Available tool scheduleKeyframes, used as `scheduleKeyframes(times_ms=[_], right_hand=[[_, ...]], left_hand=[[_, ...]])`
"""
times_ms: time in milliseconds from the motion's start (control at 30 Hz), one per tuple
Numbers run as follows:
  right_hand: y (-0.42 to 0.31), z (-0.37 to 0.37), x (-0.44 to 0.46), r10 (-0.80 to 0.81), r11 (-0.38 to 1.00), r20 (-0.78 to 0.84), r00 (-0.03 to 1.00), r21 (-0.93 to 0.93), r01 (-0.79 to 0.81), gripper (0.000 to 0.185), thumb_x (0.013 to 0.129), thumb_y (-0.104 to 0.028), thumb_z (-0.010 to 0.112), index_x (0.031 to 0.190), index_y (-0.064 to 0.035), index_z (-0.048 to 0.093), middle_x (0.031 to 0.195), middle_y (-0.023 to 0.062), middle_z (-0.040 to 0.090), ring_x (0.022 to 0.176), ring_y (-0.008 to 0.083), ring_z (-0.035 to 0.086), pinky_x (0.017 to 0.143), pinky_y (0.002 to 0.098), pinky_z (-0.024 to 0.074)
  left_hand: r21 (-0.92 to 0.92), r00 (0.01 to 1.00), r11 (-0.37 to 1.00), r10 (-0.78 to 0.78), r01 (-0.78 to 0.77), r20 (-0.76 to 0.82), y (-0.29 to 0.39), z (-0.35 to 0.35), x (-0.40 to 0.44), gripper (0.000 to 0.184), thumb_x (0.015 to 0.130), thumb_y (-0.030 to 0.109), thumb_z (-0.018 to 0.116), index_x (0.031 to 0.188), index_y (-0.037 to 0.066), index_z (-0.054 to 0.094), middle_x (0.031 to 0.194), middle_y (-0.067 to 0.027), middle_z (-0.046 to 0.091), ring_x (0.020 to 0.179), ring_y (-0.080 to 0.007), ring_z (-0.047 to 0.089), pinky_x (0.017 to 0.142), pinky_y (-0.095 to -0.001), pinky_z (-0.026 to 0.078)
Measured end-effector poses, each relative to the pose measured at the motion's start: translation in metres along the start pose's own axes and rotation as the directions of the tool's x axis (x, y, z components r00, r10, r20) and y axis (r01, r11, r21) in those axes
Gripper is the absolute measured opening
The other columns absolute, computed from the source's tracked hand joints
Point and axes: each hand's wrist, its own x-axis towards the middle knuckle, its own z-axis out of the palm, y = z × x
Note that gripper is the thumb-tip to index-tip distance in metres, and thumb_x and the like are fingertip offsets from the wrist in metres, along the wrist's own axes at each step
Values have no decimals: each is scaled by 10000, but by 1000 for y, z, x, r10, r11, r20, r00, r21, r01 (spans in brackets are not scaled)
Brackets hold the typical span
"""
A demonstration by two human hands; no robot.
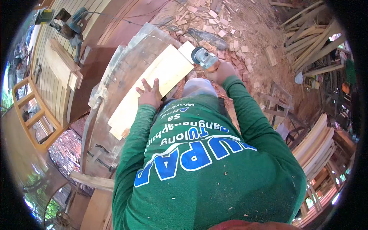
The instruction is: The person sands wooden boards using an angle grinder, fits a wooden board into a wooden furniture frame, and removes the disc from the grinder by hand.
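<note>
A pale wooden board (153, 76) lies slanted across a worn workbench (134, 61). My left hand (150, 94) rests on the board's near edge with its fingers spread. A small angle grinder (205, 58) with a dark disc is in my right hand (222, 73), whose fingers are wrapped round its body. The disc is beside the board's far right end, near a short pale offcut (186, 51); whether it touches the wood I cannot tell.
Wood scraps (220, 23) and sawdust cover the ground beyond the bench. Power tools (71, 27) and shaped planks (61, 63) lie on a slatted surface at the left, above a wooden frame (51, 138). Curved pieces (316, 143) are stacked at the right.
</note>
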Motion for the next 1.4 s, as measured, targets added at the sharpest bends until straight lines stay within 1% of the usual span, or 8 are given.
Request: scheduleKeyframes(times_ms=[100,433,567,800,967,1133,1267,1400], right_hand=[[6,-9,12,114,993,72,991,-38,-112,526,680,-448,775,1056,-83,730,1016,201,740,981,358,720,875,456,581],[-1,-37,30,-1,996,191,982,-84,18,461,680,-379,769,1051,-109,719,998,169,746,933,371,713,847,413,588],[-37,-34,21,-32,979,118,992,-196,55,405,733,-360,732,1026,-82,706,990,202,734,940,383,710,860,465,579],[-45,-27,73,-58,963,201,978,-246,108,454,723,-430,711,980,-56,707,982,211,731,950,383,707,865,467,568],[-62,-43,81,-83,966,206,975,-222,129,431,695,-438,743,1039,-182,782,1001,155,751,949,321,720,862,404,572],[-37,-28,80,-161,957,191,968,-208,200,396,692,-432,740,985,-169,784,960,157,751,909,325,724,849,412,577],[-39,-35,47,-87,925,201,976,-346,154,394,692,-427,732,964,-145,769,939,152,748,877,342,723,829,429,583],[9,-40,25,-105,960,183,977,-236,148,408,707,-447,730,974,-141,773,923,141,748,881,337,723,801,421,584]], left_hand=[[-2,1000,1000,2,-2,4,0,-3,-3,1115,756,302,852,1612,392,144,1682,-247,12,1442,-639,190,1034,-678,451],[-31,1000,999,-15,15,11,6,-7,-3,1070,757,219,849,1601,378,212,1684,-237,-1,1440,-652,168,1029,-725,425],[-51,1000,998,-24,24,-2,7,-5,0,1074,754,206,851,1600,382,213,1684,-236,4,1441,-651,166,1020,-735,426],[-67,1000,998,-19,19,-8,6,-1,1,1053,775,202,829,1600,402,206,1686,-227,6,1441,-651,163,1022,-742,422],[-66,999,998,-23,21,-32,6,0,-4,996,802,173,790,1595,401,234,1691,-215,12,1443,-652,158,1025,-749,410],[-74,994,996,-60,53,-94,8,9,5,922,837,139,716,1592,396,254,1691,-215,17,1442,-659,143,1036,-761,385],[-67,997,997,-42,37,-68,4,9,5,903,839,191,712,1593,391,257,1689,-223,21,1442,-663,134,1045,-768,363],[-86,997,996,-37,31,-69,8,-2,-13,1010,788,348,793,1605,390,201,1686,-239,21,1460,-643,110,1053,-772,340]])
